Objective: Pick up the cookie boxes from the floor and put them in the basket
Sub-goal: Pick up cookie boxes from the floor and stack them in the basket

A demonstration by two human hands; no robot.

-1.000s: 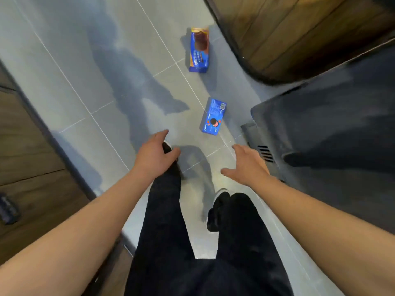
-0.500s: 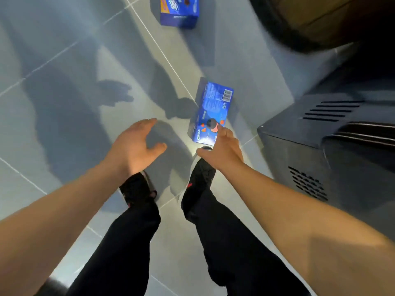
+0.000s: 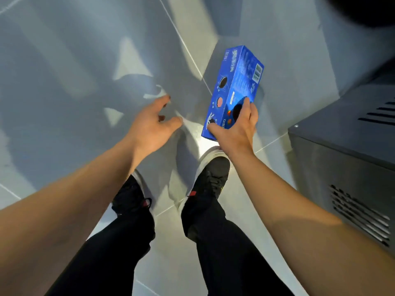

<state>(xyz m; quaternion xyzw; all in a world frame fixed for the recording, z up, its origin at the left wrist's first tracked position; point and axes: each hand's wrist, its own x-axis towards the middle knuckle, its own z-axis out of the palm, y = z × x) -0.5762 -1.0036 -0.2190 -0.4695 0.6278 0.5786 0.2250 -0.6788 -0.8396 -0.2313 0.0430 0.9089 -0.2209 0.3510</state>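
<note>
A blue cookie box with pictures of dark sandwich cookies is tilted up off the grey tiled floor. My right hand grips its near end, thumb on the left face and fingers curled over the top. To the left of the box, my left hand hovers over the floor with fingers loosely spread and holds nothing. The second cookie box and the basket are out of view.
A dark grey metal cabinet with vent slots stands close on the right. My two legs in black trousers and black shoes stand on the tiles below my hands. A dark rounded edge shows at the top right corner.
I have bent lower toward the floor. My right hand, which was just touching the blue box, now grips it and has lifted its end. The farther box has left the view.
</note>
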